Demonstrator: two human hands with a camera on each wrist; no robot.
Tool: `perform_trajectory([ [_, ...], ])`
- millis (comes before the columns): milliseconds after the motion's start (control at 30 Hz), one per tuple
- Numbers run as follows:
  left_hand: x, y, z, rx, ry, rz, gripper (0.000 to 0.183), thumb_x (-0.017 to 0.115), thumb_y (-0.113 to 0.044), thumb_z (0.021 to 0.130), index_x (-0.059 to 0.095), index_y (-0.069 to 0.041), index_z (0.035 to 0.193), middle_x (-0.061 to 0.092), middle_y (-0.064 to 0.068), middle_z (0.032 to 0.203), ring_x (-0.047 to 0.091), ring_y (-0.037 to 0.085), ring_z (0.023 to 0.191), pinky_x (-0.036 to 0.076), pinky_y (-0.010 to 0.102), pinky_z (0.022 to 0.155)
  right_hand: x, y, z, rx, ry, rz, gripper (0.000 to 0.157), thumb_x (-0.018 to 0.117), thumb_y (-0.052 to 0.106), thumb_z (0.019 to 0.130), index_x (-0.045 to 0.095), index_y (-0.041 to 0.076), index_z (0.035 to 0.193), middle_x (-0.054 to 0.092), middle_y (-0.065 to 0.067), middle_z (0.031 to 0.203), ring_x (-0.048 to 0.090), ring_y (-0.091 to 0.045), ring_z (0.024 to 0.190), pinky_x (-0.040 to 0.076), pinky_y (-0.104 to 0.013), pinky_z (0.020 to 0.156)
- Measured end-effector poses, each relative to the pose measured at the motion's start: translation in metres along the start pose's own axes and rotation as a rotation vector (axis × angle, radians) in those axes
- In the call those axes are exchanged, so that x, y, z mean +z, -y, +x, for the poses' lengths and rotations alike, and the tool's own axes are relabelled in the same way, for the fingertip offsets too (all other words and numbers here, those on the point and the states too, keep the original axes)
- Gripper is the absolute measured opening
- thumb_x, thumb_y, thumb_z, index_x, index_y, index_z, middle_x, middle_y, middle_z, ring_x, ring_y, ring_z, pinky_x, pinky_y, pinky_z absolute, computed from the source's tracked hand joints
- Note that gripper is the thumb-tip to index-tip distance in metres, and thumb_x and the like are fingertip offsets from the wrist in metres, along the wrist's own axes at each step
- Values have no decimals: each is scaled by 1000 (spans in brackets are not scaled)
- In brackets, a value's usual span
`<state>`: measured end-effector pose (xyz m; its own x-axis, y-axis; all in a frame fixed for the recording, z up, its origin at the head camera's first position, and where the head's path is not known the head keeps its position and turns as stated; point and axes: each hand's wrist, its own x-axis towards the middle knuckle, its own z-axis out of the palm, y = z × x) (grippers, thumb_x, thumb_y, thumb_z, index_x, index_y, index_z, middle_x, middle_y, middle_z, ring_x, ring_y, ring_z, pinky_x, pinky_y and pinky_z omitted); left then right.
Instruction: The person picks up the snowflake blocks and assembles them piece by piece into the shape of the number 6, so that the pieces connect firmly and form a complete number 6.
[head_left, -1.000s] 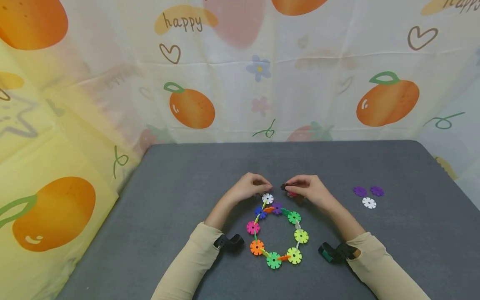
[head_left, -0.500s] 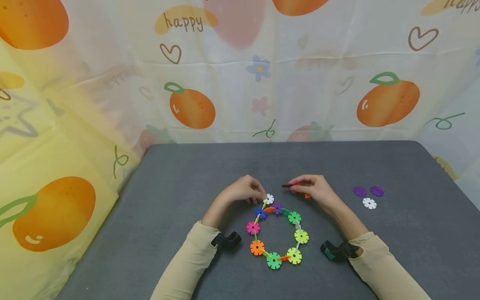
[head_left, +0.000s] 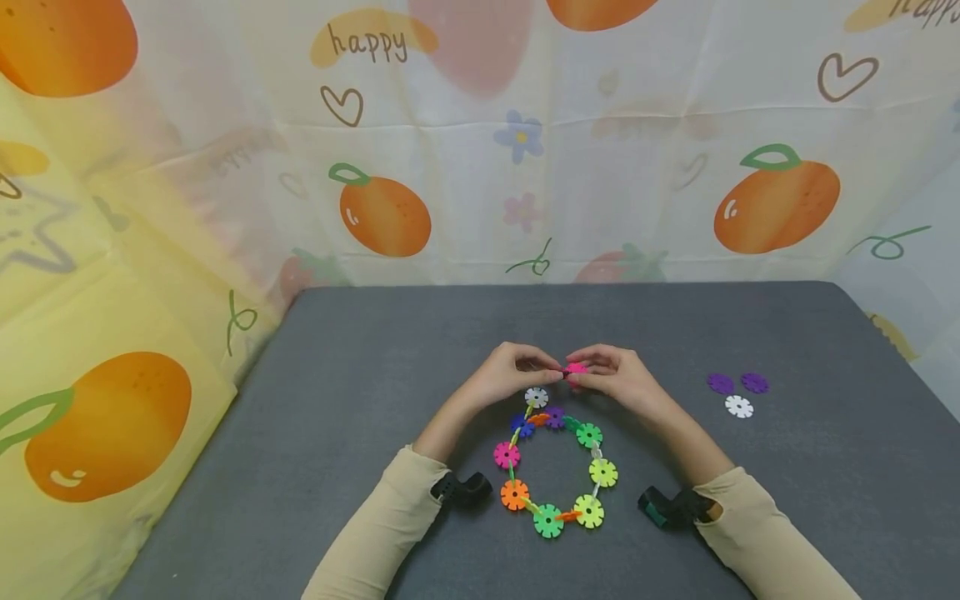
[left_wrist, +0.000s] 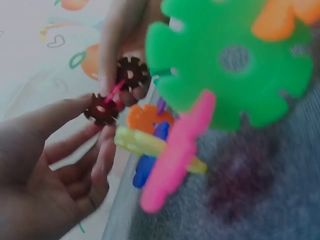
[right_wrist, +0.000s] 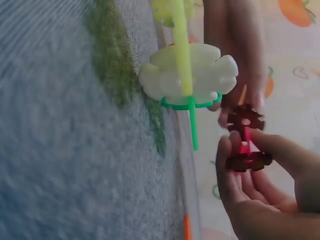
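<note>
Above the far end of a ring of coloured plastic notched discs [head_left: 589, 512], my two hands meet fingertip to fingertip. My left hand [head_left: 516, 372] pinches a dark brown notched disc [left_wrist: 101, 109] between thumb and fingers. My right hand [head_left: 617, 377] grips a second brown disc [right_wrist: 248, 161]. A pink notched disc [head_left: 576, 372] stands edge-on between the two brown ones, joining them in both wrist views. Just below my left fingertips, a white disc [head_left: 536, 397] sticks out from the ring's top. Fingers partly cover the three held discs.
Two purple discs [head_left: 721, 383] and a loose white disc [head_left: 738, 407] lie on the grey table [head_left: 375, 333] to the right. The ring lies between my forearms, near the black wrist cameras [head_left: 465, 490]. A fruit-print cloth [head_left: 465, 192] hangs behind the table's far edge.
My left hand dipped beside the white disc, then moved up and right to meet my right hand. Its fingers now pinch a brown disc on the held piece. The ring stays in place.
</note>
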<state>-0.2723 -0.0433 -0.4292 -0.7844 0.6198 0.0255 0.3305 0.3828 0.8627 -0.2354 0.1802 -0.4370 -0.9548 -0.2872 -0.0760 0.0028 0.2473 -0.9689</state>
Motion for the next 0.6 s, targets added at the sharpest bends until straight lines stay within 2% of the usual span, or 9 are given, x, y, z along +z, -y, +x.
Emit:
perform_trajectory([
  [100, 3, 1, 1, 58, -30, 9, 16, 69, -18, 92, 72, -9, 104, 73, 7, 98, 69, 17, 84, 56, 21, 72, 0, 1, -1, 33, 6, 77, 44, 65, 22, 95, 57, -4, 129, 71, -15, 110, 73, -17, 89, 59, -33, 77],
  [267, 11, -1, 1, 189, -119, 123, 2, 68, -8, 90, 69, -6, 89, 71, 8, 86, 62, 8, 72, 54, 18, 65, 0, 4, -4, 123, 35, 274, 45, 59, 17, 98, 51, -12, 131, 73, -6, 99, 71, -13, 84, 60, -33, 79],
  [367, 12, -3, 1, 254, -120, 163, 6, 70, -6, 89, 68, -7, 83, 69, 7, 84, 60, 8, 71, 52, 17, 64, -1, 6, -4, 154, 34, 283, 43, 61, 17, 97, 55, -12, 128, 73, -1, 94, 69, -11, 82, 59, -31, 77],
  [467, 5, -1, 0, 241, -79, 84, 7, 70, -8, 89, 67, -7, 82, 68, 9, 85, 61, 12, 71, 53, 20, 64, -6, 7, -4, 169, 25, 281, 40, 65, 20, 94, 60, -7, 124, 72, 2, 94, 68, -12, 82, 58, -31, 77],
  [533, -2, 4, -1, 184, -73, -3, 5, 70, -7, 89, 68, -5, 84, 69, 11, 86, 64, 16, 73, 54, 22, 65, -15, 6, -6, 180, 1, 299, 38, 66, 20, 94, 61, -4, 123, 73, 2, 93, 68, -11, 81, 57, -31, 76],
  [600, -10, 11, -2, 110, -102, -17, 3, 71, -7, 88, 69, -5, 90, 69, 12, 85, 66, 19, 72, 54, 23, 62, -24, 4, -8, 188, -25, 310, 40, 64, 20, 95, 58, -3, 127, 73, 4, 93, 70, -11, 81, 58, -30, 75],
])
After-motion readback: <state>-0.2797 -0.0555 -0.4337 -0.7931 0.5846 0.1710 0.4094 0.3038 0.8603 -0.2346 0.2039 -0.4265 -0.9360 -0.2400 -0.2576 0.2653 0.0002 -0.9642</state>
